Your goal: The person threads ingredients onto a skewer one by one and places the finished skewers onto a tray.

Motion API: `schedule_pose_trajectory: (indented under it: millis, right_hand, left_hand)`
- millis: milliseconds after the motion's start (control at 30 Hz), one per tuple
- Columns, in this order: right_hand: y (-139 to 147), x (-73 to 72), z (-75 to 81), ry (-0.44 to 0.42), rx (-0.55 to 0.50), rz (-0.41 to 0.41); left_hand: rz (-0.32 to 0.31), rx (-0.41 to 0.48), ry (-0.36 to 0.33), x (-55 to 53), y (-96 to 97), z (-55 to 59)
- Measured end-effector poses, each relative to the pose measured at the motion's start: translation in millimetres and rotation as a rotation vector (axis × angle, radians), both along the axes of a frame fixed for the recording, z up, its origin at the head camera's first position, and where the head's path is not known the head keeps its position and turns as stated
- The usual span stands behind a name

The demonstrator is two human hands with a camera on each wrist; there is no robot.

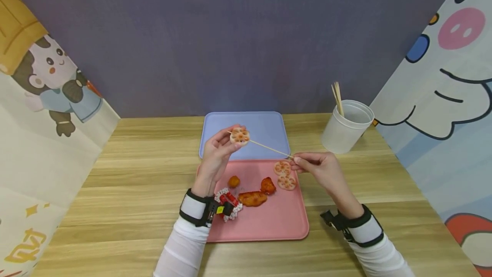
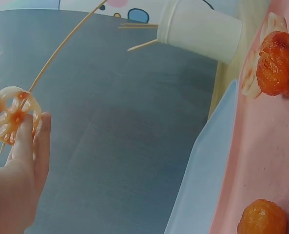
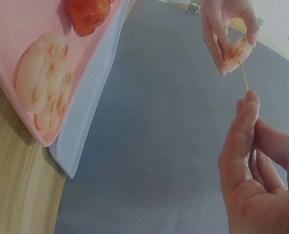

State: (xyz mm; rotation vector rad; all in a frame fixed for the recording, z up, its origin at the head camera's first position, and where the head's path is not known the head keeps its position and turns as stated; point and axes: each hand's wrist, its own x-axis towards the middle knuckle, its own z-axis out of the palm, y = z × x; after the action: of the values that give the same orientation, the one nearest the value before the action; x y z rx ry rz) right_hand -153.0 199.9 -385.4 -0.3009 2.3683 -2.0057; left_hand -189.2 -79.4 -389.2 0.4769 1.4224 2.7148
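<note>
My left hand (image 1: pixel 217 151) pinches a lotus root slice (image 1: pixel 240 136) between thumb and fingers, above the blue tray (image 1: pixel 215 119). A thin wooden skewer (image 1: pixel 270 148) runs through the slice, and its tip pokes out on the far side in the left wrist view. At the skewer's other end, my right hand (image 1: pixel 319 166) pinches it between thumb and fingertips. Two more lotus root slices (image 1: pixel 286 182) lie at the upper right corner of the pink tray (image 1: pixel 274 228), just below the right hand.
On the pink tray are a red-brown chunk (image 1: pixel 267 186), a long browned piece (image 1: pixel 252 198), a small round orange piece (image 1: pixel 233 181) and a red-and-white item (image 1: pixel 230 202) partly behind the left wrist. A white bucket (image 1: pixel 342 134) with several skewers (image 1: pixel 338 97) stands at the back right.
</note>
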Motion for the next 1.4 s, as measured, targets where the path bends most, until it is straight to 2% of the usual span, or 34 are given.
schedule_pose_trajectory:
  millis: [133, 333, 500, 733, 1000, 1267, 1400]
  right_hand:
    - [-1, 1.2, 0.5, -0.024, 0.011, -0.019]
    - [-5, 3.2, 2.2, -0.047, 0.027, -0.002]
    - [-7, 4.3, 2.6, -0.034, 0.016, -0.025]
    - [-16, 5.6, 2.8, -0.063, 0.053, -0.018]
    - [-17, 6.5, 3.5, -0.046, 0.035, -0.027]
    - [-19, 8.0, 3.8, -0.052, 0.044, -0.022]
    - [-19, 9.2, 4.8, -0.046, 0.028, -0.024]
  left_hand:
    - [-0.004, -0.016, 0.005, 0.4, 1.2, -0.5]
    - [-0.069, -0.094, -0.001, 1.9, 10.1, -0.3]
    - [-0.063, -0.103, 0.010, 2.9, 15.8, -1.1]
    - [-0.157, -0.208, 0.027, 7.5, 29.0, -1.8]
    - [-0.149, -0.219, 0.037, 8.8, 32.5, 0.1]
    - [-0.168, -0.311, 0.037, 10.4, 43.1, -0.3]
    - [-0.157, -0.321, 0.017, 11.4, 46.8, 0.7]
